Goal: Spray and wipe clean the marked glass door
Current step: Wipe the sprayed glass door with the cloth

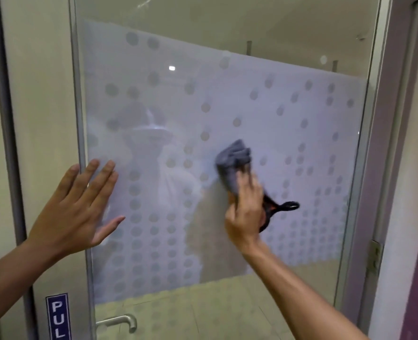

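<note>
Glass door (227,99) upright, filling most of the view, with metal frame (79,119) along its left edge. Frosted band with dot pattern across the middle of the pane; clear strips at top and bottom edges. Faint reflection of a person in the left half of the frosted band.

Left hand (80,207) flat against the pane at its left edge, about mid-height. Fingers (105,177) straight and slightly spread, pointing up; little and ring fingers overlapping the frame, thumb out to the right. Holding nothing.

Right hand (246,212) right of centre on the pane, at the same height. Fingers curled over a bunched grey cloth (233,160) and pressing it to the glass. Cloth sticking out above the fingertips, blurred. Thumb position: cannot tell. Black loop (288,206) poking out on the right of the hand, with more black material under the palm; object not identifiable.

Lever handle (122,321) near the bottom left corner of the door. Blue sign (57,315) with white letters "PUL" on the panel just left of the frame, cut off by the picture edge. Hinge (374,257) on the post beside the door's right edge, low down. Tiled floor visible through the clear bottom strip.
</note>
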### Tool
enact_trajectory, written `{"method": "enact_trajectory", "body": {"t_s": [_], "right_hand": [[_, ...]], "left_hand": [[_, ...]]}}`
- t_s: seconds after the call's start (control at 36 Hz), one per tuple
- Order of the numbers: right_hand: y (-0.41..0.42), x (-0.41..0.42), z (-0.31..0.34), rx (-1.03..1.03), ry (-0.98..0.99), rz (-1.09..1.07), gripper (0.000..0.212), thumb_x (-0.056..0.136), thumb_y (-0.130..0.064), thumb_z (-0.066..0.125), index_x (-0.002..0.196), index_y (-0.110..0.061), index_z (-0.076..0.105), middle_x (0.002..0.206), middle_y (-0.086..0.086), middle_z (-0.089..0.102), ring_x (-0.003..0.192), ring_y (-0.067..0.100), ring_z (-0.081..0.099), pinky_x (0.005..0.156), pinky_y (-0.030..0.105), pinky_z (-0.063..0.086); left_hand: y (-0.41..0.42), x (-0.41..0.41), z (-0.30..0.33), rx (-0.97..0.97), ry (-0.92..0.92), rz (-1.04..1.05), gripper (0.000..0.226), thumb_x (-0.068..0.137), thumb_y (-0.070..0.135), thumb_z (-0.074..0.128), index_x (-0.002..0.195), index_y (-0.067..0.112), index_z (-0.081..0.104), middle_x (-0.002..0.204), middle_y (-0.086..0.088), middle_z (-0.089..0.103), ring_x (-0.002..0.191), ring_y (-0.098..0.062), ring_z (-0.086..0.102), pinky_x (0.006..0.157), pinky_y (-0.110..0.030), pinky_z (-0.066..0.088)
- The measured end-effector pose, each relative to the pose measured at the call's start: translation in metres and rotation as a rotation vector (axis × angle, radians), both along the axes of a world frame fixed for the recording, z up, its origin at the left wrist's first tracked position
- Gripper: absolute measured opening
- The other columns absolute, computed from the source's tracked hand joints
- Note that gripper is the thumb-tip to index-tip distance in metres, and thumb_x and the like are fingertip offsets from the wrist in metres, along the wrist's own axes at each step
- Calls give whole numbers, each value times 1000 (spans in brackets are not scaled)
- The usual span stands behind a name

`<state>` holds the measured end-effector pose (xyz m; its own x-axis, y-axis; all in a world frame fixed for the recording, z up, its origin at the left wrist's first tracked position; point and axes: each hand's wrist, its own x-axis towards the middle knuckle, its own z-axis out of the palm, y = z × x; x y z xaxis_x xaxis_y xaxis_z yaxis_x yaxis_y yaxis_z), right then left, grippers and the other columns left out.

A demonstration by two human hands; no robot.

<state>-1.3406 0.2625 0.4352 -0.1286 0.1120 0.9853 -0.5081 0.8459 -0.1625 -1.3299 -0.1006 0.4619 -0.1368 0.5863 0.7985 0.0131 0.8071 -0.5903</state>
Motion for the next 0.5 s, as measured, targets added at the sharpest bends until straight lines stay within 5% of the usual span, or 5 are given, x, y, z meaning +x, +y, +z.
{"method": "enact_trajectory", "body": {"t_s": [0.19,0.25,0.33,0.42,0.5], "right_hand": [[-18,38,-106,428,-223,281,45,95,-6,55,140,-8,57,155,1,48,152,22,33,124,41,25],[-17,54,-117,251,-364,451,45,97,-5,52,140,-18,60,147,-7,57,141,11,49,118,30,35],[-16,76,-105,-353,-546,702,36,104,-14,46,125,-34,68,104,-11,77,97,-7,65,86,12,49],[2,80,-75,-778,-483,750,26,109,-14,43,105,-16,69,93,-4,79,92,9,70,78,17,54],[28,81,-29,-891,-295,671,29,110,-13,39,98,-16,65,94,-3,71,81,-1,67,74,11,51]], "left_hand": [[-2,1,0,5,-33,11,96,94,63,41,160,-4,23,170,-23,20,158,-44,19,130,-57,11],[-1,2,1,7,-43,10,96,94,63,41,160,-4,23,170,-23,19,158,-44,18,129,-57,12],[-1,3,1,19,-47,1,95,95,63,42,160,-4,24,170,-23,20,158,-44,19,128,-59,17],[-1,3,1,21,-52,1,94,95,62,41,159,-4,24,170,-23,20,158,-43,20,127,-60,18],[0,4,1,19,-59,2,93,95,61,41,159,-5,25,170,-23,20,157,-44,20,127,-60,19]]}}
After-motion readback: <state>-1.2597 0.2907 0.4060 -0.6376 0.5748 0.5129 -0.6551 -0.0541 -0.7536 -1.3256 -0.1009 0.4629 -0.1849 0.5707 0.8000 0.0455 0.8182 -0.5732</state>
